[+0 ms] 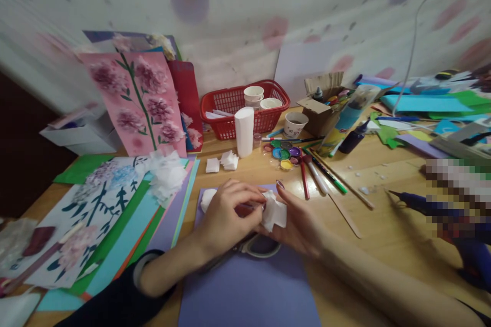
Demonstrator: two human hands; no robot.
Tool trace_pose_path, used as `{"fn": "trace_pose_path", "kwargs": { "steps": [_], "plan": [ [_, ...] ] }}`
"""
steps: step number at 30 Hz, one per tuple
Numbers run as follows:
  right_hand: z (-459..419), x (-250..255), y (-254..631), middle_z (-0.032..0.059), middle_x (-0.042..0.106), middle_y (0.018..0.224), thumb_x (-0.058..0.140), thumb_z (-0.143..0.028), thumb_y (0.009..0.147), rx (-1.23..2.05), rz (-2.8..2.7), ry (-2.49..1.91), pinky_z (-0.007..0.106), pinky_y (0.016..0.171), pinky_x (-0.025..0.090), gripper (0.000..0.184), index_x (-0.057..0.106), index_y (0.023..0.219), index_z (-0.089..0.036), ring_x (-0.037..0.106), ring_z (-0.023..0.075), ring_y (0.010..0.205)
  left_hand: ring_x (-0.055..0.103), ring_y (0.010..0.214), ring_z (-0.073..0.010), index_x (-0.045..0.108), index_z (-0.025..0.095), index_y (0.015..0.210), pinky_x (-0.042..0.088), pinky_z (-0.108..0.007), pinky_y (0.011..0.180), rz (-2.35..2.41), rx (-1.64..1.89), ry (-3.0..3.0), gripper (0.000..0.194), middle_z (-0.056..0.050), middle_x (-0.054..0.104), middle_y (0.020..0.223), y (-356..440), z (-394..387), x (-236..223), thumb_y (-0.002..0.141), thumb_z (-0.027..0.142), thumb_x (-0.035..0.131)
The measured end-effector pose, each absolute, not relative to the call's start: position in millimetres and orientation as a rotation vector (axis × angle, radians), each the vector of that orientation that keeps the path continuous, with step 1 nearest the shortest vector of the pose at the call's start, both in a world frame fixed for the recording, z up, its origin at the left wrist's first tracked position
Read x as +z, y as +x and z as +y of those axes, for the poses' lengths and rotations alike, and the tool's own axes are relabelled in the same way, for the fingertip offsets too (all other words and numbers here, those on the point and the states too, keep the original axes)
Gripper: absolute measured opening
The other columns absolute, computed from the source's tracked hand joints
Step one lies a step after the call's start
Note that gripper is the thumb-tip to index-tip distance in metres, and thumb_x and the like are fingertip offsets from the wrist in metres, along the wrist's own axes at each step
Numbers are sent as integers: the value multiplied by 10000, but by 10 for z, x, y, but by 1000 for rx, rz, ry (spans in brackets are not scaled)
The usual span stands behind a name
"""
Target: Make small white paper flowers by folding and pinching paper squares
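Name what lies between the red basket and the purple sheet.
The head view shows an upright white roll, white paper pieces, a small clear pot, brushes and a paint palette.

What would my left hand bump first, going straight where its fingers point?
Your left hand would probably meet the white paper first, then your right hand; I can't tell if it's touching.

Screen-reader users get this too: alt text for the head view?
Two bare hands, left and right, hold crumpled white tissue above a purple sheet with scissors, amid paints, brushes, a red basket and paper flower artwork.
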State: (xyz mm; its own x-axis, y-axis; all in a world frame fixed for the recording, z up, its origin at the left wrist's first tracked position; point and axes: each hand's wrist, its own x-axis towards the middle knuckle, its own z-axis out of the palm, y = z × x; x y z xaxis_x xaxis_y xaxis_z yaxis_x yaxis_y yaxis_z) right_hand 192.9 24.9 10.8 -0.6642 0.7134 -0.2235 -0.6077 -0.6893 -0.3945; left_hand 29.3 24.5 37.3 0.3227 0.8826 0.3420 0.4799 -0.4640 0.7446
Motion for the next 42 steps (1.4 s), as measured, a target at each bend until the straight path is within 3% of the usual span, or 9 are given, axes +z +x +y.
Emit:
{"fn": "trace_pose_path", "kwargs": {
  "steps": [6, 12, 15, 20, 24, 28, 32, 38, 42],
  "plan": [
    [242, 83, 1954, 34, 750, 902, 788, -229, 726, 2259, -418, -481, 332, 825, 574, 327, 673, 1030, -187, 710, 170, 847, 675, 836, -178, 734, 179, 815, 512, -298, 778, 1290, 940, 1805, 151, -37, 745, 872, 262, 227, 432, 737, 101, 630],
    [251, 91, 1962, 41, 749, 914, 730, -120, 730, 2254, -392, -532, 340, 825, 587, 325, 666, 1044, -170, 707, 167, 869, 652, 761, -151, 672, 173, 747, 497, -270, 749, 1303, 979, 1566, 24, -10, 708, 774, 216, 276, 397, 725, 179, 678],
    [257, 105, 1956, 45, 748, 903, 711, -127, 746, 2249, -410, -530, 322, 802, 592, 318, 656, 1057, -168, 706, 162, 856, 638, 761, -142, 630, 168, 754, 490, -259, 742, 1251, 1014, 1518, 95, -3, 683, 775, 207, 309, 384, 696, 167, 705],
    [270, 91, 1953, 67, 743, 927, 676, -106, 728, 2243, -443, -559, 319, 767, 591, 315, 633, 1038, -146, 708, 174, 806, 635, 847, -149, 636, 156, 930, 500, -266, 776, 1158, 1014, 1482, 227, -35, 688, 907, 163, 379, 468, 721, 204, 710],
    [291, 43, 1945, 80, 726, 775, 653, -108, 716, 2232, -475, -560, 235, 600, 551, 276, 627, 991, -125, 681, 160, 687, 625, 837, -151, 654, 145, 937, 501, -272, 777, 1159, 1003, 1478, 260, -34, 675, 872, 107, 430, 534, 712, 246, 738],
    [301, 35, 1925, 45, 679, 676, 684, -209, 759, 2247, -453, -506, 183, 495, 477, 192, 650, 928, -124, 609, 116, 575, 604, 726, -127, 622, 151, 761, 502, -260, 719, 1160, 951, 1476, 150, 2, 632, 738, 110, 425, 534, 725, 251, 727],
    [283, 44, 1922, 48, 683, 703, 689, -483, 808, 2266, -546, -581, 211, 509, 498, 371, 663, 955, -144, 622, 135, 598, 623, 728, -122, 582, 161, 769, 512, -249, 709, 1153, 941, 1439, 187, 10, 644, 755, 148, 387, 510, 696, 216, 745],
    [270, 36, 1907, 71, 742, 819, 712, -220, 815, 2179, -668, -681, 179, 510, 506, 153, 670, 934, -132, 643, 105, 605, 630, 722, -107, 574, 154, 917, 499, -220, 676, 1137, 1003, 1273, 320, 20, 644, 767, 88, 424, 480, 673, 192, 777],
    [294, 34, 1906, 88, 732, 913, 680, -153, 803, 2140, -618, -733, 199, 525, 524, 223, 663, 1025, -134, 674, 136, 712, 601, 696, -86, 569, 148, 921, 466, -187, 625, 1131, 1068, 1198, 365, 30, 622, 754, 25, 480, 481, 655, 225, 807]
  ]
}}
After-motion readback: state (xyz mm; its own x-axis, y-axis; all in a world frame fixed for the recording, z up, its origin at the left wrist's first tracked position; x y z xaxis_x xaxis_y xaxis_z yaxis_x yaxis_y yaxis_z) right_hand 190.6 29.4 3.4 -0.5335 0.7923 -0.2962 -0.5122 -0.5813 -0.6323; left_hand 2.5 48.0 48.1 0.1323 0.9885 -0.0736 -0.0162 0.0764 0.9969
